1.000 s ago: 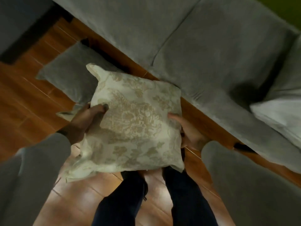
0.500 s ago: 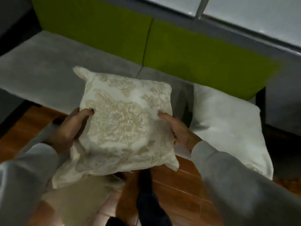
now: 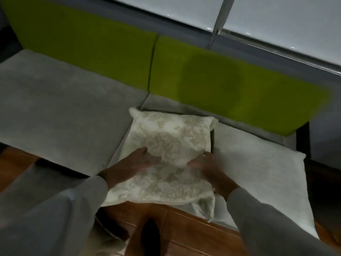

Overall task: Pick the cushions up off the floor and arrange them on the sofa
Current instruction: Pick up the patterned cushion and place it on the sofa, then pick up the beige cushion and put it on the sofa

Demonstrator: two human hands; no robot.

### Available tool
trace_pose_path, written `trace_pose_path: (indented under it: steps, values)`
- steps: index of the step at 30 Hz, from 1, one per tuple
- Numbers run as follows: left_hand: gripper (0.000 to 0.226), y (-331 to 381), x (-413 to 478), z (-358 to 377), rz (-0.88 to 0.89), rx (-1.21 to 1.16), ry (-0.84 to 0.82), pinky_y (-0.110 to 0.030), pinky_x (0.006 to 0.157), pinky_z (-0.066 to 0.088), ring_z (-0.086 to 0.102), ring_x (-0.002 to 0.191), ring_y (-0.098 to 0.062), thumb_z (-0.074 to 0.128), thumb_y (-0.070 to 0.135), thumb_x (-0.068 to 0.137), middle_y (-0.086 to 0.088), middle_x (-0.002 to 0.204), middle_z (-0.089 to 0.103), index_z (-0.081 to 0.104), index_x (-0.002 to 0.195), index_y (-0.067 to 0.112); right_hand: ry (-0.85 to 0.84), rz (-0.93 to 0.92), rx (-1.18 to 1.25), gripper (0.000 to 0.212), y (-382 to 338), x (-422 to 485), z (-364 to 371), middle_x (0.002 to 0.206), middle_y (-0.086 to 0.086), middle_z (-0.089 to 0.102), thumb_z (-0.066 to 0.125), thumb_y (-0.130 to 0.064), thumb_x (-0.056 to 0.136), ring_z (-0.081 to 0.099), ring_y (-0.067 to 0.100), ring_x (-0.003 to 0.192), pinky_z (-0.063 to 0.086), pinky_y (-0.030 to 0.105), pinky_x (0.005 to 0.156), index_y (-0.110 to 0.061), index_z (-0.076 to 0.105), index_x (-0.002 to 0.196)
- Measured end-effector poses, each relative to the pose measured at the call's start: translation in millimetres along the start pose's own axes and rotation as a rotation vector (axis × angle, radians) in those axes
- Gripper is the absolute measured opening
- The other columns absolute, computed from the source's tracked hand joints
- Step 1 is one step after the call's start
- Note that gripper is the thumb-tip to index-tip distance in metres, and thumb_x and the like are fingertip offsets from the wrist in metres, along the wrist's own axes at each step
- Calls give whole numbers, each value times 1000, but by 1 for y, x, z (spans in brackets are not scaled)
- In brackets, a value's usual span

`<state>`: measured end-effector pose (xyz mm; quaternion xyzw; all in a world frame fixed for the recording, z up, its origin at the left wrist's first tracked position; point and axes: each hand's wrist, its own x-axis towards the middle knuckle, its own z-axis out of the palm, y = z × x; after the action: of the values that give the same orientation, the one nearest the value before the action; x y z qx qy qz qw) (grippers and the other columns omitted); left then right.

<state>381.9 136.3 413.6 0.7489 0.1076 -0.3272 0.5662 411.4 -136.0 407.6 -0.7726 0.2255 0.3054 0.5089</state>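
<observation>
1. A cream square fabric cushion with a beige floral print (image 3: pixel 166 156) lies flat on the grey seat of the sofa (image 3: pixel 60 111), on the right-hand seat pad just past the seam between the two pads.
2. Its far edge sits close to the foot of the lime-green back cushions (image 3: pixel 212 78); its near edge reaches the sofa's front edge, and its near-right corner droops over that edge toward the floor.
3. The left hand (image 3: pixel 134 163) rests palm-down on the near-left part of the printed cushion, fingers spread flat and not clenched.
4. The right hand (image 3: pixel 208 169) lies on the cushion's near-right part, beside its right edge. It is blurred, so I cannot tell whether its fingers curl round the edge or only press on top.
5. Both arms wear grey sleeves (image 3: pixel 273 224) that come in from the bottom corners of the view.
6. A plain white square cushion (image 3: pixel 262 172) lies flat on the seat just to the right of the printed one, at the sofa's right end; their facing edges are touching or very nearly so.
7. Below the sofa's front edge is a brown wooden plank floor (image 3: pixel 184 230).
8. On the floor at the lower left, partly hidden by the left sleeve, lies a pale fabric piece (image 3: pixel 107 241), too unclear to identify.
</observation>
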Motion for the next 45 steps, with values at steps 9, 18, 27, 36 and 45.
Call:
trace_pose_path:
  steps: [9, 18, 27, 36, 45]
  values:
    - [48, -34, -50, -41, -3, -171, 462, -28, 92, 53, 62, 103, 0, 70, 45, 84, 11, 128, 58, 54, 128, 38, -55, -431, -541, 85, -70, -22, 73, 165, -2, 21, 67, -48, 77, 26, 24, 150, 35, 47, 119, -30, 32, 153]
    - [59, -205, -215, -82, -315, -360, 885, -29, 106, 39, 48, 132, -25, 65, 38, 90, -12, 144, 51, 47, 141, 16, -599, -371, -798, 84, -55, -66, 260, 159, -7, 36, 69, -54, 78, 42, 13, 126, 39, 35, 100, -43, 28, 150]
    - [82, -453, -280, -35, -675, -528, 980, -37, 91, 40, 53, 126, -31, 59, 71, 76, -9, 145, 53, 43, 143, 27, -787, -76, -934, 76, 100, -17, 426, 161, 0, 36, 69, -41, 93, 40, 25, 143, 37, 36, 101, -29, 29, 156]
    - [110, -719, -164, 19, -701, -778, 888, -40, 97, 36, 43, 133, -31, 69, 72, 64, -9, 154, 38, 27, 151, 20, -711, 111, -886, 119, 308, 158, 544, 163, 2, 33, 76, -72, 64, 37, 27, 146, 34, 42, 109, -29, 22, 161]
    - [71, -761, -139, 0, -409, -1038, 797, -26, 76, 46, 68, 99, -7, 82, 65, 54, 23, 105, 72, 56, 117, 46, -738, 179, -511, 130, 335, 187, 580, 145, 1, 59, 96, -66, 37, 58, 29, 130, 44, 63, 109, -34, 43, 151]
